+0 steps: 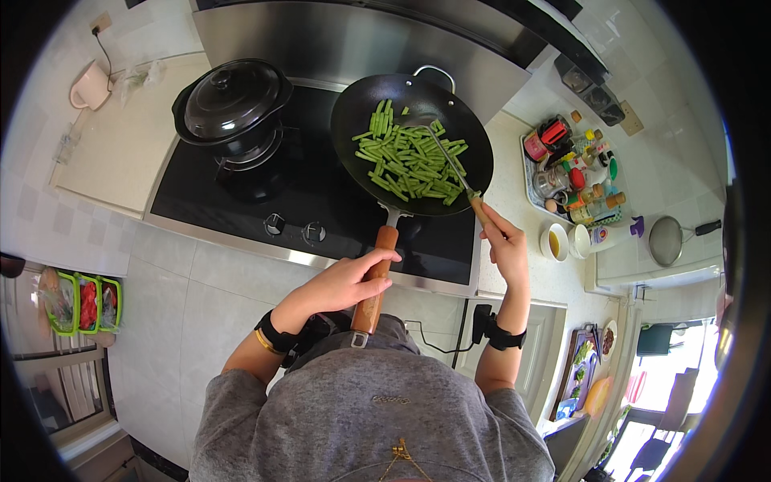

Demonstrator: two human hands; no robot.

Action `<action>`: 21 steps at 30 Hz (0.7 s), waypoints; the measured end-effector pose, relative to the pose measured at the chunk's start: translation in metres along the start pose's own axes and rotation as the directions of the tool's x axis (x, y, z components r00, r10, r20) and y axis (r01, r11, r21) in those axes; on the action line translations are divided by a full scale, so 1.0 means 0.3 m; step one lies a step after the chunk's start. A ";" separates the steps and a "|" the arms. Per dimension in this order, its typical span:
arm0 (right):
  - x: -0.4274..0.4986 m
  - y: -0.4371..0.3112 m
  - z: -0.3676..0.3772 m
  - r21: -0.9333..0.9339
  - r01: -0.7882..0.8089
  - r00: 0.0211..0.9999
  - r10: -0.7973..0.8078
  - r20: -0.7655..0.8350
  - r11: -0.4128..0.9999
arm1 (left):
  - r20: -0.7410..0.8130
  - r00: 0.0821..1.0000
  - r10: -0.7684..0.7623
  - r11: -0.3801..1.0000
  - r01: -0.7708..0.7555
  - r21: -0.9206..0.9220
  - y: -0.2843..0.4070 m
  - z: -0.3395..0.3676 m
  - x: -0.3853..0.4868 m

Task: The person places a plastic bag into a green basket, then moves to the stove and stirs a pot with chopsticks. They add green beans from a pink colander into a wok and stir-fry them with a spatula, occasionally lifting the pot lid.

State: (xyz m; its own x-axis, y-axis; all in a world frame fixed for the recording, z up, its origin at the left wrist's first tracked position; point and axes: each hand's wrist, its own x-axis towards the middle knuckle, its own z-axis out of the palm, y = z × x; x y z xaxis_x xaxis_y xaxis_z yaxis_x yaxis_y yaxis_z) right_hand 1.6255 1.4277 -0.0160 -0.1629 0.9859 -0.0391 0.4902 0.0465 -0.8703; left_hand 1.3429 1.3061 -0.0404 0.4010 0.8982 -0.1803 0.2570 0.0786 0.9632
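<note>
A black wok (361, 90) sits on the right side of the gas hob, holding cut green beans (415, 162). My left hand (346, 277) grips its wooden handle (366, 313), which points towards my body. In my right hand (505, 246) is the wooden grip of a metal spatula (449, 158). The spatula's shaft slants over the wok's right rim, and its head rests among the beans near the back, partly hidden by them.
A lidded black pot (232, 108) stands on the hob's left burner (256, 156). At right are a tray of bottles and jars (572, 169), a bowl of yellow liquid (554, 242), a white bowl (579, 242) and a hanging strainer (665, 241). Two control knobs (274, 224) face me.
</note>
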 end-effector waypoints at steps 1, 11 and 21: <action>-0.005 -0.005 -0.011 0.058 -0.038 0.999 0.035 0.040 0.998 | 0.000 1.000 0.001 1.000 -0.001 0.000 0.001 0.000 0.000; -0.065 -0.044 -0.052 0.073 -0.115 0.989 0.108 0.096 0.991 | -0.001 0.999 -0.033 0.999 0.033 -0.033 0.012 -0.003 -0.006; -0.109 0.054 -0.023 0.279 -0.179 0.984 0.171 0.052 0.944 | -0.035 0.998 0.055 0.998 -0.056 -0.013 -0.011 0.005 0.004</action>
State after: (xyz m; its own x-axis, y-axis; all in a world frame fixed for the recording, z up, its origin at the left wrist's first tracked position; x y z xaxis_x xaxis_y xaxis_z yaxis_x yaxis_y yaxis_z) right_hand 1.6447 1.3972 -0.0254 -0.1209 0.9696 -0.2128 0.2530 -0.1772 -0.9511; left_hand 1.3438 1.3064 -0.0441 0.3837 0.9157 -0.1199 0.2225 0.0343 0.9743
